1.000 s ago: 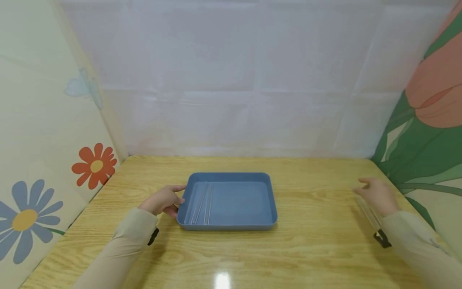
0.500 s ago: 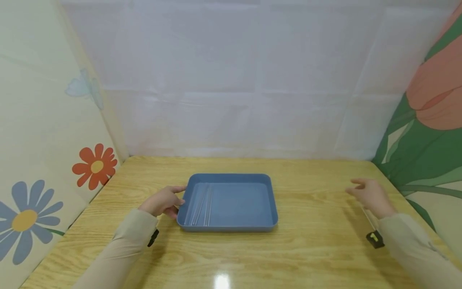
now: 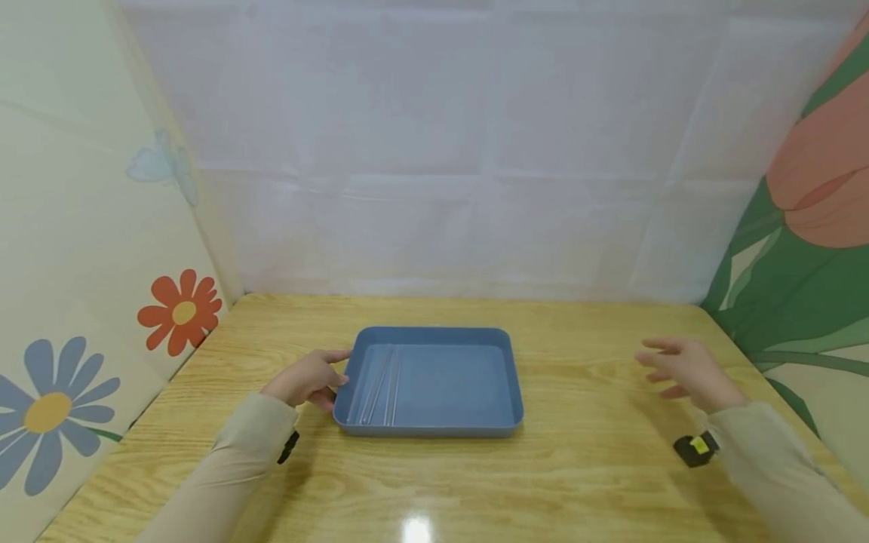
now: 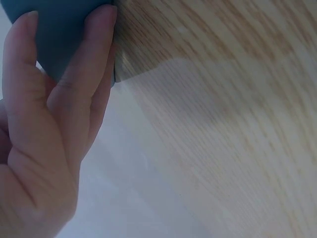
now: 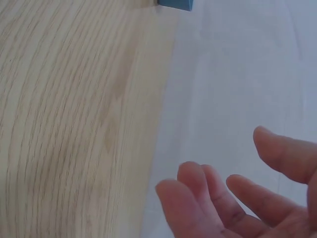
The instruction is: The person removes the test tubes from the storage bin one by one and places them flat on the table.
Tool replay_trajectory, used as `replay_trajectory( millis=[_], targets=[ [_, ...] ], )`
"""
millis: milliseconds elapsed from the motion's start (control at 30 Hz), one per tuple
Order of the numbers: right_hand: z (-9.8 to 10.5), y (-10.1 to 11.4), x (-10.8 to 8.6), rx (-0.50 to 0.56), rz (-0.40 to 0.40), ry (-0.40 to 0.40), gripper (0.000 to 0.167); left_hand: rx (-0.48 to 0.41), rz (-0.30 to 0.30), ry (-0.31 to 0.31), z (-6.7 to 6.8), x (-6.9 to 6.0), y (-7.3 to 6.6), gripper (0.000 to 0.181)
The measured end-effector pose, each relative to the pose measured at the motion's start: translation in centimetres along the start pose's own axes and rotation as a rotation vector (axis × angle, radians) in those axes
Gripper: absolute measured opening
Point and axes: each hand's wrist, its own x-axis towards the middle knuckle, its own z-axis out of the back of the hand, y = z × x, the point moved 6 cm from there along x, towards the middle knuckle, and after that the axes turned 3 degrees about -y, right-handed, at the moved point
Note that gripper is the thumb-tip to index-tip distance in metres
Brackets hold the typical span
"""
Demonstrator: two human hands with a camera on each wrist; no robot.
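Observation:
A shallow blue tray sits on the wooden table. Several thin clear rods lie lengthwise at its left side; one slants across. My left hand is at the tray's left side, with fingertips touching its outer wall; the left wrist view shows its extended fingers against the blue wall. My right hand is above the table, well to the right of the tray. Its fingers are spread and loosely bent, with nothing visible between them in the right wrist view.
The wooden table reaches back to a white cloth backdrop. Flower-printed panels stand at left and right. A black wrist camera hangs by the right cuff.
My right hand has moved slightly left and its fingers have spread. Thin pale lines beneath it earlier no longer show. The left hand and the tray have stayed in place.

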Motion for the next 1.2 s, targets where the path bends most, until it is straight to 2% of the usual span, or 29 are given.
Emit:
replay_trajectory(
  millis=[400, 1200],
  targets=[
    [-1.3, 0.8, -0.2, 0.069, -0.024, 0.059, 0.067, 0.007, -0.006, 0.008, 0.0, -0.2, -0.1, 0.06],
    [-3.5, 2.0, 0.2, 0.129, -0.033, 0.082, 0.065, 0.005, -0.005, 0.007, 0.0, -0.1, -0.1, 0.06]
  ],
)
